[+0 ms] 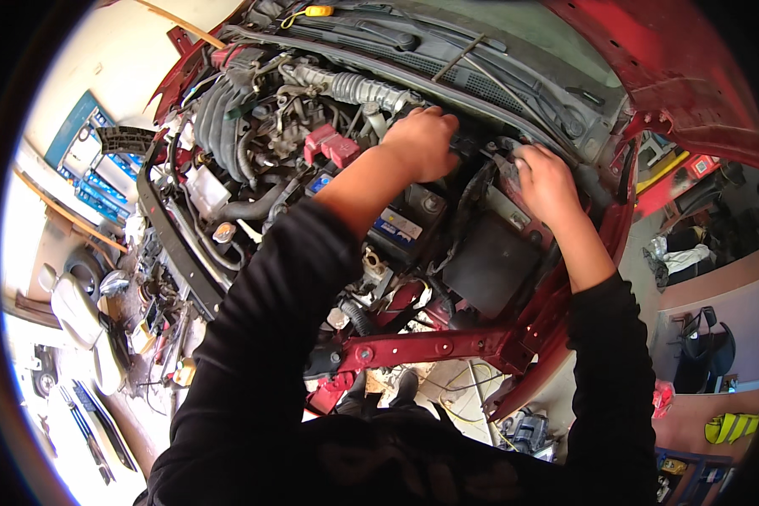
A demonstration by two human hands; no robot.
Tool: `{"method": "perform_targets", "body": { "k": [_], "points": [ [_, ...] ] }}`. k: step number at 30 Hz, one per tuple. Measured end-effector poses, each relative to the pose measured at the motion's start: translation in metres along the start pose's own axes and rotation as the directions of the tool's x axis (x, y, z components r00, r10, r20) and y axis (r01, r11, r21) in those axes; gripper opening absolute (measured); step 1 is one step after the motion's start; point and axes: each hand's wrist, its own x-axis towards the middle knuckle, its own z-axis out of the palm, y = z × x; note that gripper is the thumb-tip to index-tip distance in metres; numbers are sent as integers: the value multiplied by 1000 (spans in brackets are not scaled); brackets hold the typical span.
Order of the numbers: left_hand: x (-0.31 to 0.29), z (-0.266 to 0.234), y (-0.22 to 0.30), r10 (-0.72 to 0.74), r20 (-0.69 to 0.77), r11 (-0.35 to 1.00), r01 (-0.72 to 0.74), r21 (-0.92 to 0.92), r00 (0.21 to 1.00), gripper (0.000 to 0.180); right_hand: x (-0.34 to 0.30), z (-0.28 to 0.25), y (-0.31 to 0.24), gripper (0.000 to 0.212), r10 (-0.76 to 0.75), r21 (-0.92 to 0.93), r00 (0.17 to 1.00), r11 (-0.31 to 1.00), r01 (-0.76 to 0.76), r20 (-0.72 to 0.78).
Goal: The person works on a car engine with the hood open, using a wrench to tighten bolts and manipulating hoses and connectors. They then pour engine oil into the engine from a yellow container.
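Both my arms reach over the engine bay of a red car. My left hand (423, 145) is closed beside the battery (403, 228), its curled fingers at a black part (462, 140) near the bay's rear edge. What lies inside those fingers is hidden. My right hand (546, 179) is bent into a pinch at the right rear corner, next to a small greyish piece (504, 160). I cannot make out what its fingertips grip. A black wiring bundle (471, 198) runs down between the hands. Below my right hand sits a flat black cover (491, 263).
A red plastic cover (332, 146) and ribbed intake hose (358, 88) lie left of my left hand. A thin rod (506, 88) slants across the cowl. The raised red hood (649, 59) hangs at upper right. The red front crossbar (422, 347) stands before me. A yellow object (319, 11) rests far back.
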Motion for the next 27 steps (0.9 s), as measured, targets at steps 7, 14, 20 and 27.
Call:
{"method": "perform_targets", "body": {
  "k": [7,14,20,27],
  "points": [
    [52,54,16,-77,61,991,69,116,995,79,37,54,17,18,32,3,995,999,-32,95],
    [50,75,11,6,-136,1000,-10,-28,991,57,44,58,11,9,156,-94,972,985,-141,174],
    [54,80,7,80,-149,996,-84,-21,986,52,51,62,2,16,223,-214,948,961,-174,229],
    [53,79,9,55,-158,997,-63,-43,986,42,56,68,3,22,319,-233,911,937,-262,259]
  ]
}}
